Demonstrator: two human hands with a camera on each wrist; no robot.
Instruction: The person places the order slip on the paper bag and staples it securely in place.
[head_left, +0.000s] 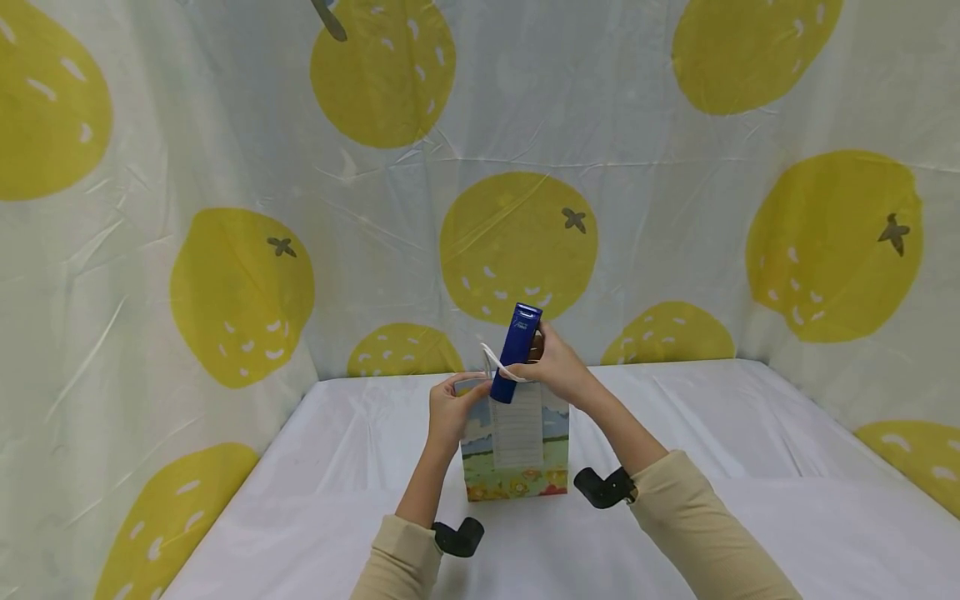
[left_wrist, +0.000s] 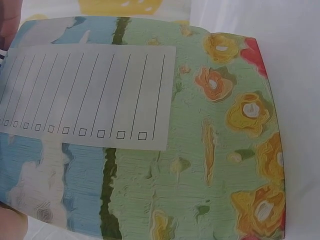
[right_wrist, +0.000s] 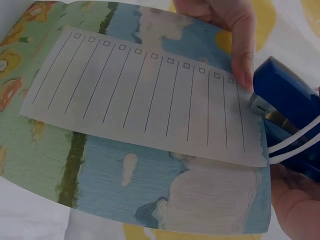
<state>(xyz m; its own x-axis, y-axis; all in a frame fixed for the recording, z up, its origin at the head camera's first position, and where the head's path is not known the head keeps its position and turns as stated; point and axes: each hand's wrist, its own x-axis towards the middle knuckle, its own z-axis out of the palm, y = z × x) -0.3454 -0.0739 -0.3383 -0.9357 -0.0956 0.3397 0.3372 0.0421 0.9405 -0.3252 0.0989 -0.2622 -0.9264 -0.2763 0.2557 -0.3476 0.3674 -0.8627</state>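
My right hand grips a blue stapler, held upright over the top edge of a paper gift bag. White cord handles loop past the stapler beside the right fingers. The bag is printed with flowers, grass and sky. On its front lies a white lined checklist sheet, its upper end at the bag's top edge. In the right wrist view the stapler's jaws straddle that edge with the sheet. My left hand pinches the bag's top edge left of the stapler, thumb near the sheet's corner.
A white cloth covers the table beneath the bag. Behind and at both sides hangs a pale curtain with large yellow fruit prints. Black wrist cameras sit at both cuffs of the beige sleeves.
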